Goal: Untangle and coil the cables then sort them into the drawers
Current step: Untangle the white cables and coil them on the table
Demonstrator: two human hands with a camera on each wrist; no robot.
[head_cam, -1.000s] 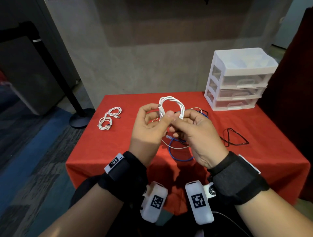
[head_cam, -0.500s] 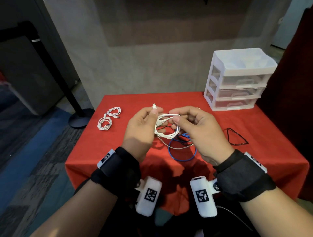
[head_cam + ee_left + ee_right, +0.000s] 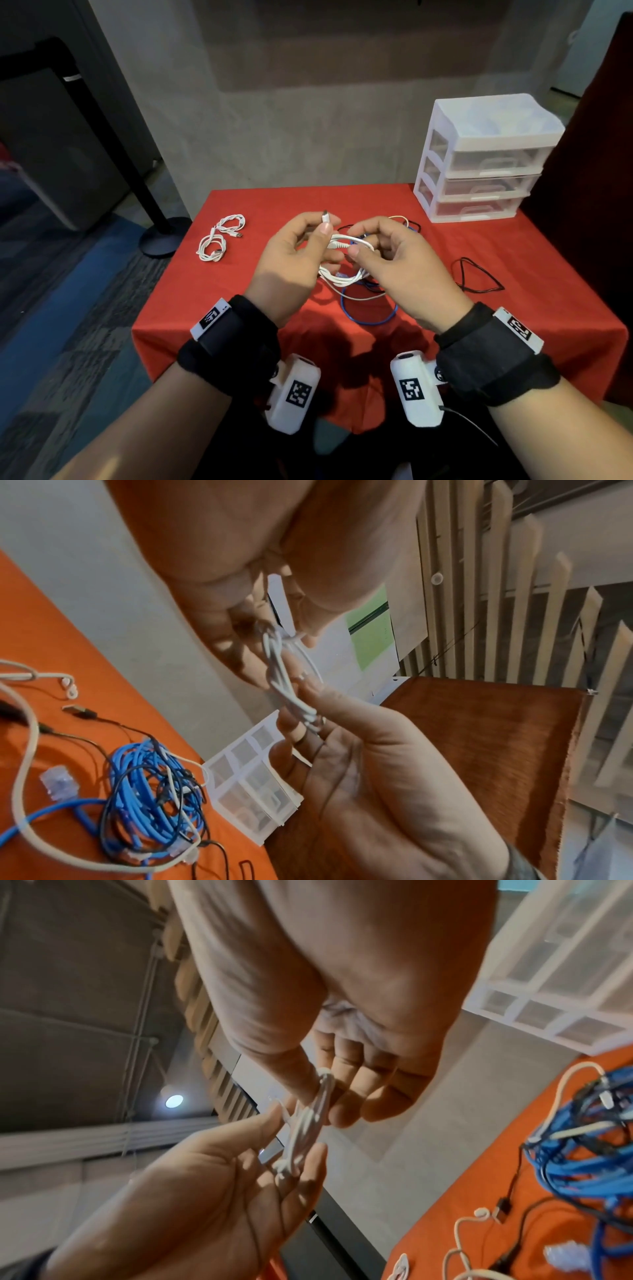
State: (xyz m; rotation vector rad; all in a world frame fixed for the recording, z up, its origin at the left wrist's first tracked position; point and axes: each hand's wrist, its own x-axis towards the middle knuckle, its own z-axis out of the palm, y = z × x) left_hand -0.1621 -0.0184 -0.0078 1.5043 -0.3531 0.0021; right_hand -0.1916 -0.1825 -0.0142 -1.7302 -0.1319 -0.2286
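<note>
The white cable is up in the air at the centre of the head view, wound into a small coil between both hands above the red table. The left hand pinches one side, fingers curled round the loops, a plug end poking up past its thumb. The right hand nips the other side between thumb and curled fingers. Just below them on the cloth sits the blue cable, knotted up with black and cream wires. Left of centre, two coiled white cables lie side by side. Right of the hands, a loose black cable. Upper right, the white drawers, all three closed.
</note>
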